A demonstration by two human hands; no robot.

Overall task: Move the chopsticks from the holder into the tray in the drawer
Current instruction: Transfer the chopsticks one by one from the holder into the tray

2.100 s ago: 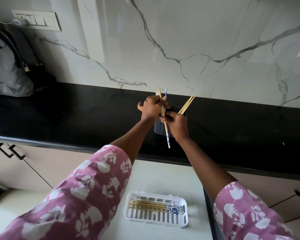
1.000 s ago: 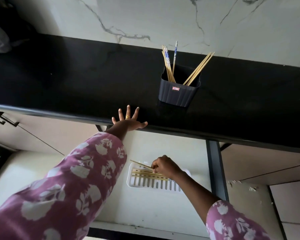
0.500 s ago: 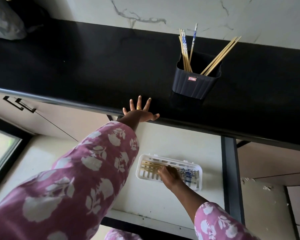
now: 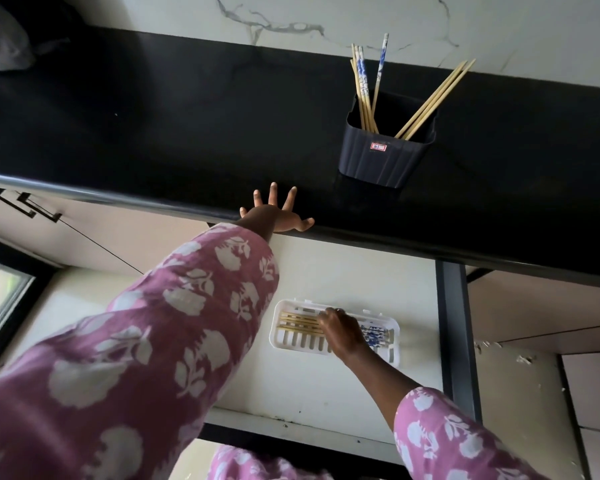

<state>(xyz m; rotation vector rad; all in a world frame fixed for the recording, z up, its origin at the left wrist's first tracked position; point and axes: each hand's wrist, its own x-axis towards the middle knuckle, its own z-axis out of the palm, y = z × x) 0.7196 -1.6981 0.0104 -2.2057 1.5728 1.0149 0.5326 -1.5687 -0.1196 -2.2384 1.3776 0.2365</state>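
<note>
Head view, left hand [image 4: 275,218] on counter edge [image 4: 118,199]

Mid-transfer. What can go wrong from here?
1. The right hand covers the wooden chopsticks laid in the white slotted plastic tray; lifting off might drag one askew or over the low rim.
2. The remaining chopsticks lean out of the dark ribbed plastic holder in two splayed groups; a hasty grab could tip it.

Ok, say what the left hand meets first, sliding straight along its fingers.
Probably the white marble wall; the left hand would cross bare black stone counter, passing left of the dark ribbed holder.
</note>
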